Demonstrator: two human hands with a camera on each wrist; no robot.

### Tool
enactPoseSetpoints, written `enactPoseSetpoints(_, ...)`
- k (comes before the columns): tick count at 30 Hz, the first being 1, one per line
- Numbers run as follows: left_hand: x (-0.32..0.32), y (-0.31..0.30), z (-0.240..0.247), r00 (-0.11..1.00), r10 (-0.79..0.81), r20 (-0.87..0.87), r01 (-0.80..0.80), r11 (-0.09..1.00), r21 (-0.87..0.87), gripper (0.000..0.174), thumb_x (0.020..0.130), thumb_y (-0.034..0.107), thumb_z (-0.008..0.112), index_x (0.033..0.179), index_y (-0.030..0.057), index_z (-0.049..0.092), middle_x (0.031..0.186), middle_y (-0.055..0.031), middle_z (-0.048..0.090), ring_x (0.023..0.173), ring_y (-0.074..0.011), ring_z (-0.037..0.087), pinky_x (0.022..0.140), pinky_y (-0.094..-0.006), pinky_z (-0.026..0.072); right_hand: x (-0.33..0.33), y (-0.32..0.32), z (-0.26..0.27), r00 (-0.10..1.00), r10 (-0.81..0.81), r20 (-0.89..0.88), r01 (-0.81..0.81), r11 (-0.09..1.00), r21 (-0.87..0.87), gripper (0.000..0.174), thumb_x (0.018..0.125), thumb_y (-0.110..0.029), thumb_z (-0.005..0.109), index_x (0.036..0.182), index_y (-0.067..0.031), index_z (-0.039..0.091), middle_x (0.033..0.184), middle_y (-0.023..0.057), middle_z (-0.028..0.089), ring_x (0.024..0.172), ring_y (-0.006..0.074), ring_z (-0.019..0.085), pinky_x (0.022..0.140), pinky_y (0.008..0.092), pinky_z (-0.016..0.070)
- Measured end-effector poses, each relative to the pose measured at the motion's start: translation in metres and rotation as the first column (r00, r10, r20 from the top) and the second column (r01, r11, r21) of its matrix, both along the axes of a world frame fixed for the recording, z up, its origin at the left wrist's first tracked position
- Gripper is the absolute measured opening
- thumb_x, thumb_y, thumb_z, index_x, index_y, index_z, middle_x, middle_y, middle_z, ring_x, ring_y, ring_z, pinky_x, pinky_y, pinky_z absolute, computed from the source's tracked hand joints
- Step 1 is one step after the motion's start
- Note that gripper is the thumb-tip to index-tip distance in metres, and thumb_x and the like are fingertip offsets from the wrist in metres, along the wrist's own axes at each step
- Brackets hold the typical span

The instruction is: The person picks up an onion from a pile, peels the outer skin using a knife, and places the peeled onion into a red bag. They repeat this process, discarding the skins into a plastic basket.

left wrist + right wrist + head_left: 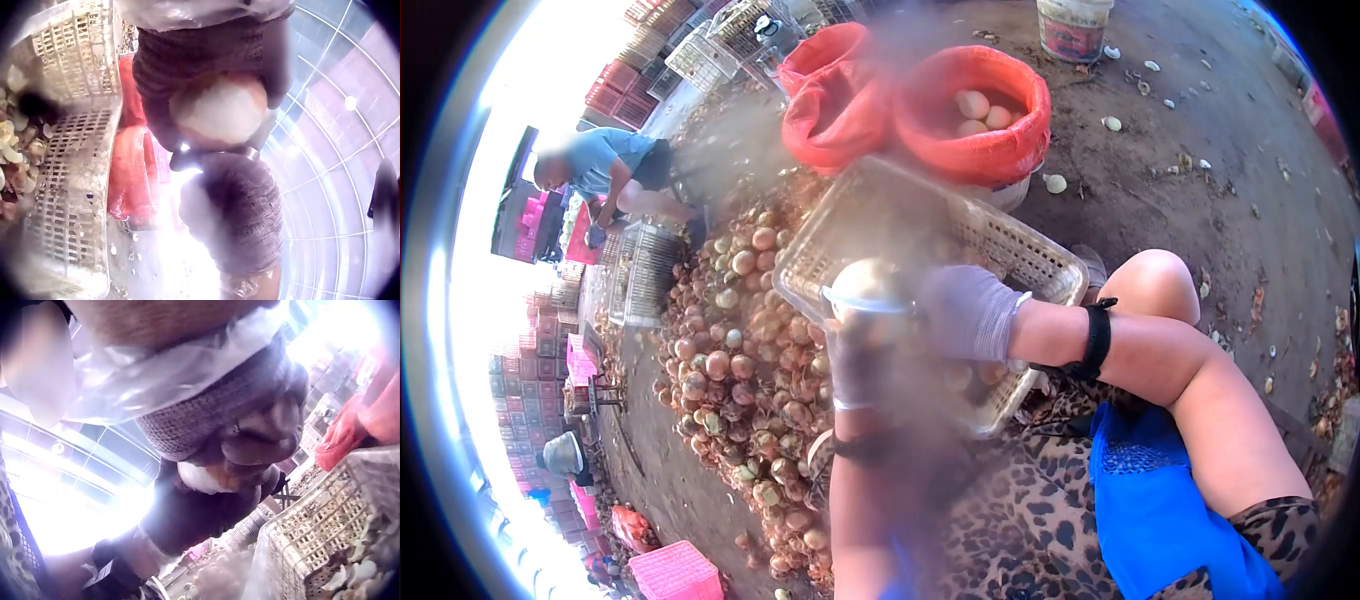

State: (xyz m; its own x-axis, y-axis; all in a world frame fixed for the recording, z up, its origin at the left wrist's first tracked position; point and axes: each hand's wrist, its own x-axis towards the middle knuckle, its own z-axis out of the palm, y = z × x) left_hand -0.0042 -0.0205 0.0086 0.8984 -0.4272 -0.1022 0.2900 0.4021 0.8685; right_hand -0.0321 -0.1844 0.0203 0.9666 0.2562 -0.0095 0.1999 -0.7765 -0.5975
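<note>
Both hands wear greyish-purple knit gloves. My left hand [855, 365] [200, 62] [194, 512] grips a pale, partly peeled onion [868, 285] [219, 111] [209, 478], fingers curled round its sides. My right hand [970, 312] [237, 209] [244, 428] is close against the onion, with curled fingers in the right wrist view. A small shiny edge [251, 152] shows between the hands in the left wrist view; what it belongs to is unclear. Blur hides the right fingertips in the head view. Under the hands lies a cream plastic crate [1020, 250] [75, 187] [319, 519].
Many unpeeled onions [745, 365] lie heaped left of the crate. Beyond it stand red sacks [830, 120] and a red-lined bucket [970, 150] holding several peeled onions. A person in a blue shirt [605, 160] bends beside another crate [640, 275]. A white bucket [1075, 28] stands at the back.
</note>
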Motion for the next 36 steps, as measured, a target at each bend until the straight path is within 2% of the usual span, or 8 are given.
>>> enactPoseSetpoints(6, -0.017, 0.005, 0.005, 0.995, 0.011, -0.102, -0.032, 0.977, -0.210, 0.077, 0.073, 0.037, 0.069, 0.131, -0.0044, 0.040, 0.123, -0.0151, 0.050, 0.113, -0.0286, 0.051, 0.100, -0.0407, 0.0419, 0.007, -0.022, 0.011, 0.983, 0.160, -0.088, -0.171, 0.975, -0.139, 0.060, 0.083, -0.016, 0.056, 0.137, -0.0023, 0.035, 0.079, 0.0184, 0.064, 0.068, 0.0345, 0.064, 0.060, 0.0429, 0.0488)
enactPoseSetpoints(9, -0.015, 0.017, -0.001, 0.991, 0.080, -0.110, -0.082, 0.997, -0.012, 0.077, 0.074, 0.038, 0.069, 0.132, -0.0036, 0.039, 0.123, -0.0145, 0.050, 0.111, -0.0268, 0.052, 0.097, -0.0388, 0.0445, 0.000, -0.018, 0.003, 0.993, 0.117, 0.007, -0.116, 0.991, -0.066, 0.067, 0.082, -0.020, 0.059, 0.140, -0.0029, 0.032, 0.075, 0.0177, 0.063, 0.064, 0.0341, 0.063, 0.057, 0.0433, 0.0478)
enactPoseSetpoints(14, -0.006, 0.019, 0.000, 0.997, 0.037, 0.074, -0.047, 0.990, 0.136, 0.077, 0.075, 0.041, 0.071, 0.133, 0.0016, 0.040, 0.117, -0.0111, 0.053, 0.104, -0.0233, 0.056, 0.088, -0.0337, 0.0496, -0.007, -0.004, -0.007, 0.993, 0.114, 0.034, -0.112, 0.992, -0.054, 0.073, 0.082, -0.021, 0.059, 0.143, 0.0006, 0.025, 0.074, 0.0173, 0.062, 0.060, 0.0332, 0.061, 0.055, 0.0422, 0.0469)
enactPoseSetpoints(17, -0.004, 0.012, -0.007, 0.955, 0.150, 0.256, -0.177, 0.981, 0.084, 0.049, 0.082, 0.029, 0.062, 0.119, -0.0002, 0.050, 0.106, -0.0132, 0.061, 0.089, -0.0215, 0.063, 0.073, -0.0304, 0.0555, -0.006, -0.004, -0.010, 0.981, 0.193, 0.031, -0.186, 0.970, -0.154, 0.073, 0.083, -0.020, 0.057, 0.143, 0.0041, 0.023, 0.074, 0.0174, 0.063, 0.061, 0.0326, 0.061, 0.056, 0.0413, 0.0471)
enactPoseSetpoints(23, -0.004, 0.002, -0.007, 0.781, 0.094, 0.618, -0.338, 0.895, 0.291, 0.042, 0.084, 0.017, 0.063, 0.121, 0.0044, 0.049, 0.110, -0.0119, 0.059, 0.100, -0.0238, 0.058, 0.079, -0.0343, 0.0537, -0.002, -0.002, -0.018, 0.989, 0.144, 0.021, -0.140, 0.981, -0.132, 0.074, 0.081, -0.020, 0.059, 0.142, 0.0047, 0.023, 0.076, 0.0192, 0.062, 0.066, 0.0316, 0.062, 0.058, 0.0400, 0.0481)
enactPoseSetpoints(25, -0.007, 0.003, -0.003, 0.964, 0.177, 0.197, -0.189, 0.981, 0.045, 0.045, 0.081, 0.018, 0.067, 0.120, 0.0037, 0.050, 0.111, -0.0121, 0.058, 0.101, -0.0252, 0.058, 0.081, -0.0357, 0.0535, -0.002, -0.008, -0.010, 0.989, 0.147, 0.008, -0.143, 0.974, -0.178, 0.074, 0.080, -0.020, 0.060, 0.141, 0.0036, 0.025, 0.075, 0.0197, 0.062, 0.067, 0.0316, 0.063, 0.058, 0.0403, 0.0484)
enactPoseSetpoints(27, -0.017, 0.010, 0.003, 0.997, 0.045, -0.056, -0.052, 0.992, -0.117, 0.080, 0.070, 0.037, 0.072, 0.131, -0.0029, 0.040, 0.122, -0.0140, 0.051, 0.110, -0.0287, 0.054, 0.096, -0.0400, 0.0463, -0.001, -0.016, 0.001, 0.993, 0.120, -0.021, -0.122, 0.980, -0.159, 0.073, 0.079, -0.021, 0.061, 0.140, 0.0023, 0.028, 0.075, 0.0196, 0.062, 0.067, 0.0319, 0.063, 0.058, 0.0408, 0.0485)
enactPoseSetpoints(36, -0.009, 0.010, -0.003, 0.972, 0.124, 0.202, -0.161, 0.971, 0.178, 0.086, 0.067, 0.042, 0.076, 0.134, 0.0046, 0.036, 0.114, -0.0124, 0.052, 0.099, -0.0249, 0.056, 0.088, -0.0365, 0.0498, -0.009, -0.007, -0.006, 0.997, 0.073, 0.011, -0.072, 0.997, -0.041, 0.072, 0.079, -0.019, 0.058, 0.141, 0.0033, 0.028, 0.072, 0.0175, 0.063, 0.061, 0.0331, 0.062, 0.055, 0.0435, 0.0468)
